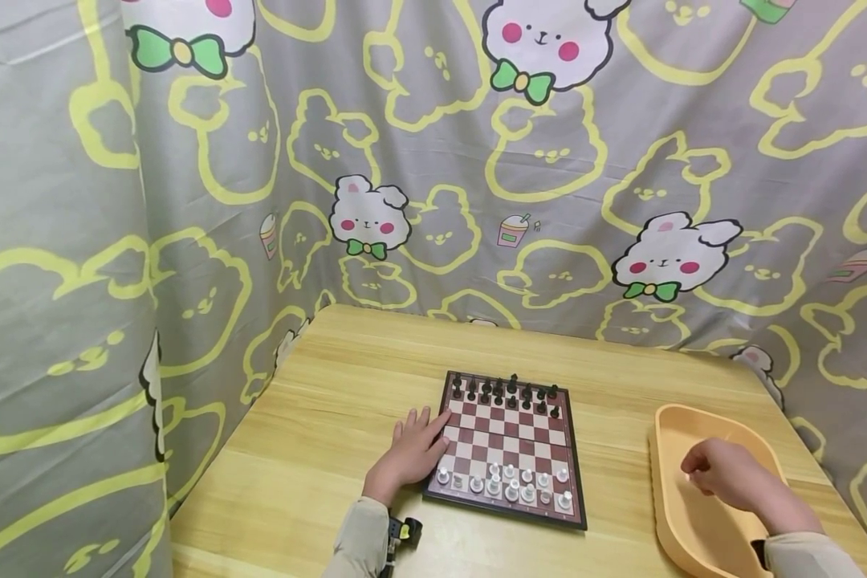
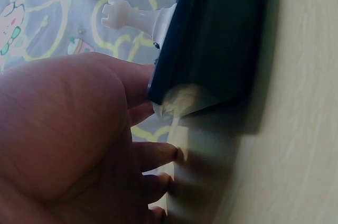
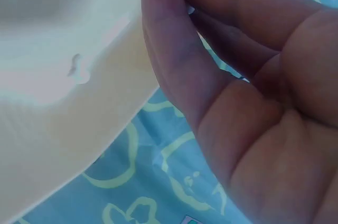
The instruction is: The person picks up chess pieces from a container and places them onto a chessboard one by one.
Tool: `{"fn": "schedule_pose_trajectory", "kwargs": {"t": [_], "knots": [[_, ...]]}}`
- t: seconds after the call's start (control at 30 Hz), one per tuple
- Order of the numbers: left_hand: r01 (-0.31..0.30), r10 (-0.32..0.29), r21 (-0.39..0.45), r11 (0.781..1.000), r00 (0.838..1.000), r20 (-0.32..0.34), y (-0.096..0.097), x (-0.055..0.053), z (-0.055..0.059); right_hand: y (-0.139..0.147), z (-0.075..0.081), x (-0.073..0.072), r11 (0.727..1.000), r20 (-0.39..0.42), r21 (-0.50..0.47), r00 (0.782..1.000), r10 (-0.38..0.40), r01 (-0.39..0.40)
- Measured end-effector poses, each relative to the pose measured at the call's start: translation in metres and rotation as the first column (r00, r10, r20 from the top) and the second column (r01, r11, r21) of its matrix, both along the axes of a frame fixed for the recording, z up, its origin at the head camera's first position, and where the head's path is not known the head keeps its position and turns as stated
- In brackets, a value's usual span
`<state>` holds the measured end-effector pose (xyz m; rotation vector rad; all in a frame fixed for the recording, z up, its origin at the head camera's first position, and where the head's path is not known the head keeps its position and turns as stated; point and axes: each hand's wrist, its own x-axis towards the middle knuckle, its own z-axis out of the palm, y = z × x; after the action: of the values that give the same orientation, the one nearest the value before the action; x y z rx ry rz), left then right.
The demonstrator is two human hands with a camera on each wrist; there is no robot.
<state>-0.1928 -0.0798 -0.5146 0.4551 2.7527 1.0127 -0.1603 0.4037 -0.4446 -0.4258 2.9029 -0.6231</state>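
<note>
The magnetic-looking chessboard [image 1: 509, 440] lies on the table with black chess pieces [image 1: 513, 400] lined up along its far side. White chess pieces [image 1: 512, 491] stand along the near side, some in a second row. My left hand [image 1: 409, 449] rests at the board's left edge with fingers spread; up close, its thumb [image 2: 140, 81] touches the dark edge below a white rook [image 2: 119, 15]. Over the orange tray [image 1: 668, 514], my right hand [image 1: 726, 474] pinches a small white chess piece [image 1: 689, 477], mostly hidden by the fingertips. Another small white piece [image 3: 80, 71] shows in the tray.
The light wooden table [image 1: 318, 401] runs back to a grey curtain [image 1: 433, 160] printed with cartoon rabbits, which also hangs along the left. The tray stands to the right of the board, near the table's right side.
</note>
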Motion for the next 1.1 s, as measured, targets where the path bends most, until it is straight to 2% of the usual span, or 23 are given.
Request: {"fn": "schedule_pose_trajectory", "kwargs": {"t": [0.1, 0.23, 0.4, 0.6, 0.8, 1.1], "knots": [[-0.002, 0.002, 0.000, 1.000, 1.000, 0.002, 0.000, 0.001, 0.002, -0.003, 0.003, 0.000, 1.000, 0.015, -0.026, 1.000, -0.018, 0.018], [-0.002, 0.002, -0.002, 1.000, 1.000, 0.003, 0.000, 0.001, 0.003, -0.011, 0.008, 0.000, 0.993, 0.056, -0.073, 0.994, -0.089, 0.093], [-0.003, 0.003, -0.005, 1.000, 1.000, -0.001, 0.000, 0.000, 0.000, -0.021, 0.017, -0.001, 0.986, 0.034, -0.087, 0.990, -0.139, 0.142], [0.001, -0.001, -0.006, 1.000, 1.000, 0.002, -0.001, -0.002, -0.003, -0.036, 0.031, -0.003, 0.990, -0.036, -0.040, 0.990, -0.135, 0.134], [-0.008, 0.008, 0.002, 1.000, 1.000, 0.006, -0.002, -0.003, -0.003, -0.070, 0.047, -0.008, 0.993, -0.122, -0.034, 0.986, -0.114, 0.111], [-0.003, 0.003, 0.006, 1.000, 1.000, 0.011, -0.002, -0.002, -0.002, -0.129, 0.049, -0.015, 0.996, -0.161, -0.090, 0.987, -0.029, 0.014]]}}
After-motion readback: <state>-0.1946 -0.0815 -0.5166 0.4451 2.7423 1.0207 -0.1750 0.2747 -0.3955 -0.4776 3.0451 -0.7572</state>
